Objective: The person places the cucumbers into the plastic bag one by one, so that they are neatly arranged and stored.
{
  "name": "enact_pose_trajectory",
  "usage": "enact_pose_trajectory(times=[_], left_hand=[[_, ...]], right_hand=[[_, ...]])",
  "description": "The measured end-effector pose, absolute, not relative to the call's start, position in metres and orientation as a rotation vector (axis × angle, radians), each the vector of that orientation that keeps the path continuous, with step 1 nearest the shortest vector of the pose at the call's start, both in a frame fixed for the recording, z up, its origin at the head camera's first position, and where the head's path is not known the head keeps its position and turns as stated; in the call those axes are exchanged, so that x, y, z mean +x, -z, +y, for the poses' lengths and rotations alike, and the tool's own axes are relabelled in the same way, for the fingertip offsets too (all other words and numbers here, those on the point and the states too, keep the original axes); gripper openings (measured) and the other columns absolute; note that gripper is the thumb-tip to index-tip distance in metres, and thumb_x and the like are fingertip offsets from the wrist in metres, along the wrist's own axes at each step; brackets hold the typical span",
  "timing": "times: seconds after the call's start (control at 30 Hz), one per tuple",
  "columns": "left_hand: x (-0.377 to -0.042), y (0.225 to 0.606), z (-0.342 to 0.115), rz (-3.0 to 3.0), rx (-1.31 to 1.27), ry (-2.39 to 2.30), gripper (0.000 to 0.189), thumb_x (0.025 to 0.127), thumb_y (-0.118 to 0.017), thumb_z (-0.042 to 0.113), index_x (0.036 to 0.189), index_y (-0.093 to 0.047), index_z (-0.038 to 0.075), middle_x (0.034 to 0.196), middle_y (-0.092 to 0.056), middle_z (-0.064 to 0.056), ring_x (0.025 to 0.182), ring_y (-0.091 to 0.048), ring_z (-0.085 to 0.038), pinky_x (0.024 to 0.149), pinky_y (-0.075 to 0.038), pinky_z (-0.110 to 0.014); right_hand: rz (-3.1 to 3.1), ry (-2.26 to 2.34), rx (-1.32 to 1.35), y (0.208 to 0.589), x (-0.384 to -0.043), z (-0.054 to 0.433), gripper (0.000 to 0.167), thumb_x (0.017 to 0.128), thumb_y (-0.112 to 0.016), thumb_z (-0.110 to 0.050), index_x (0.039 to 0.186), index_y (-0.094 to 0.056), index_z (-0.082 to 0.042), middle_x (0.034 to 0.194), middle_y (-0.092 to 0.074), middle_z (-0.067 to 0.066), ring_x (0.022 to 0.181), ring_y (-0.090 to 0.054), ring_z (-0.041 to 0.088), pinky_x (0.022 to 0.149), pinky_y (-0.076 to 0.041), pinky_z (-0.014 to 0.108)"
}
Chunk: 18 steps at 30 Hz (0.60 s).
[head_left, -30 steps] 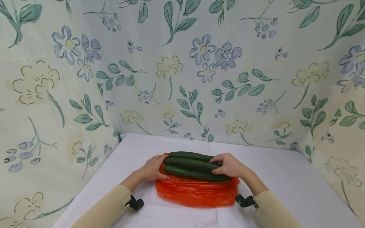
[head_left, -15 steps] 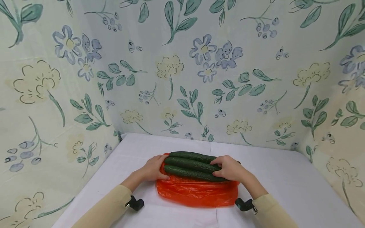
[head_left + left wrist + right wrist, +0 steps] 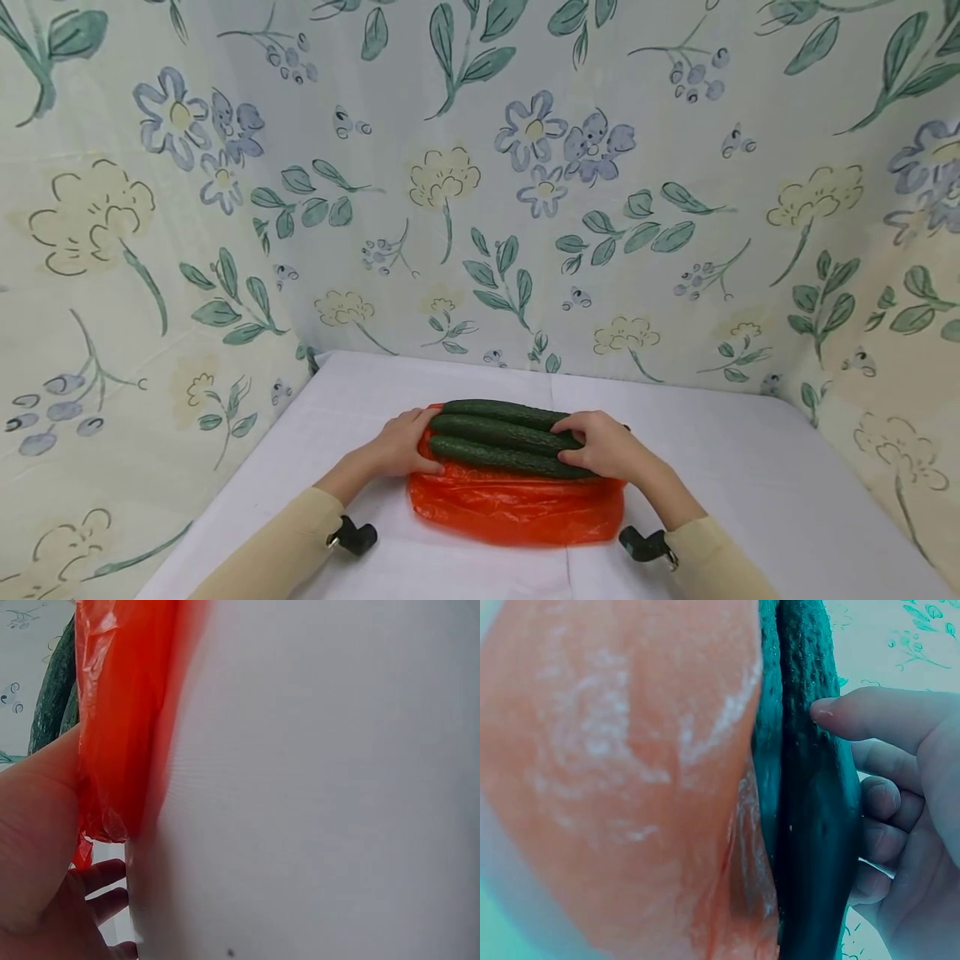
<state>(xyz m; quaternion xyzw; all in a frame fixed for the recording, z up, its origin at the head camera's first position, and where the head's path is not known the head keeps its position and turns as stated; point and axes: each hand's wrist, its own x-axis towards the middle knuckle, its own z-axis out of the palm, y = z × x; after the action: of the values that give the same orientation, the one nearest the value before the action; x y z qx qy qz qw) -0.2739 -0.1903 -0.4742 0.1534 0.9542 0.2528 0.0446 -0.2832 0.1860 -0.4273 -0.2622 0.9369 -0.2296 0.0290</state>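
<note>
Three dark green cucumbers (image 3: 498, 433) lie side by side on a crumpled red plastic bag (image 3: 517, 512). At the pile's left end my left hand (image 3: 401, 442) holds the bag, thumb on the near side and fingers on the far side. In the left wrist view, the bag (image 3: 124, 720) stands beside that hand (image 3: 34, 847). My right hand (image 3: 603, 446) grips the middle cucumber near its right end. From the right wrist, the thumb rests on a cucumber (image 3: 817, 795), while the other fingers of the hand (image 3: 922, 802) curl behind it.
A white cloth (image 3: 360, 383) covers the table. Floral fabric (image 3: 480, 208) hangs behind it and at both sides. Each sleeve carries a small black wrist device, one on the left (image 3: 356, 537) and one on the right (image 3: 641, 546).
My right hand has shifted slightly to the right and lower along the cucumbers within the first half second, then stays put. The left hand and bag look unchanged.
</note>
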Motion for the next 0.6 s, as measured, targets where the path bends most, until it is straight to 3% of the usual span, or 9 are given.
enact_pose_trajectory(times=[0.17,0.33,0.6], left_hand=[[-0.276,0.475,-0.19,2.862,0.44,-0.79,0.103,0.073,-0.085,0.053,0.156,-0.033,0.022,0.151,-0.042,-0.011,0.137,-0.041,-0.034,0.111,-0.037,-0.062],[-0.274,0.468,-0.193,2.771,0.449,-0.858,0.095,0.08,-0.081,0.049,0.157,-0.034,0.02,0.154,-0.039,-0.014,0.139,-0.039,-0.035,0.11,-0.039,-0.063],[-0.264,0.447,-0.208,2.733,0.475,-0.986,0.074,0.087,-0.077,0.043,0.151,-0.046,0.02,0.149,-0.046,-0.01,0.135,-0.043,-0.03,0.108,-0.042,-0.062]], right_hand=[[2.92,0.748,-0.869,0.427,-0.276,0.197,0.029,0.087,-0.079,-0.025,0.115,-0.073,-0.022,0.062,-0.036,-0.007,0.058,-0.038,0.008,0.056,-0.035,0.023],[2.967,0.8,-0.863,0.422,-0.265,0.213,0.027,0.09,-0.077,-0.026,0.116,-0.074,-0.021,0.063,-0.04,-0.008,0.059,-0.04,0.007,0.056,-0.036,0.023],[3.053,0.778,-0.856,0.419,-0.25,0.241,0.025,0.093,-0.073,-0.027,0.115,-0.074,-0.014,0.073,-0.05,-0.009,0.068,-0.047,0.007,0.057,-0.042,0.021]])
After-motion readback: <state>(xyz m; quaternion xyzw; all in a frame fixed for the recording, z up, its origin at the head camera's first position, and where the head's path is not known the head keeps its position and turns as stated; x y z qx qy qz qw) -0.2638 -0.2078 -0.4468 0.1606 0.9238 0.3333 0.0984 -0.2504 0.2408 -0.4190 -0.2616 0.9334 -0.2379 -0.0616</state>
